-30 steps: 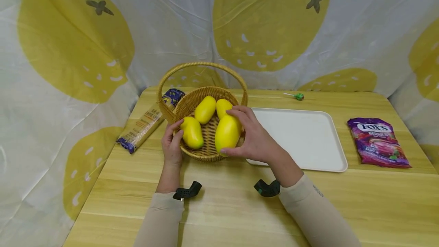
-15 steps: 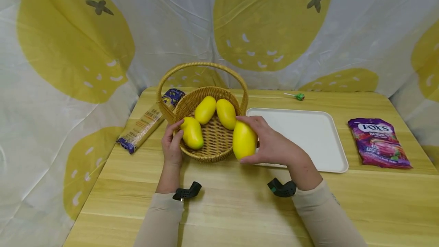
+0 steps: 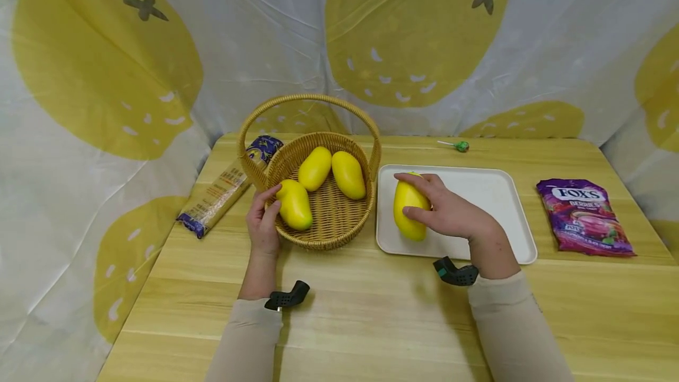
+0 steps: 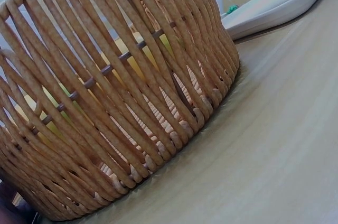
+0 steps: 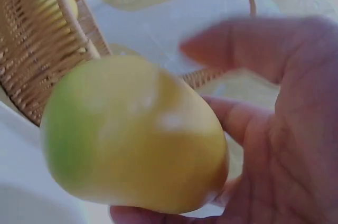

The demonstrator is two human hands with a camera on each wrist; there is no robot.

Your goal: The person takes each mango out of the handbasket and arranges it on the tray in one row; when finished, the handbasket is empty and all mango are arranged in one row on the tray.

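My left hand grips the near-left rim of a round wicker basket, thumb on the inside. Within the basket are three yellow mangoes; the nearest mango has a greenish tip and lies against that thumb. My right hand is over the left part of a white tray, around another mango. In the right wrist view the blurred thumb stands apart from this mango, while other fingers stay close to its far side and underside. The left wrist view shows mostly basket weave; the left fingers are largely hidden there.
A pack of spaghetti lies left of the basket. A green-wrapped lollipop rests behind the tray, and a purple candy bag lies to its right. The basket's tall handle arches above the mangoes. A lemon-print cloth hangs behind.
My right hand has carried a mango rightward from the basket to the tray, and its thumb has lifted off the fruit. My left hand keeps its place on the basket rim.
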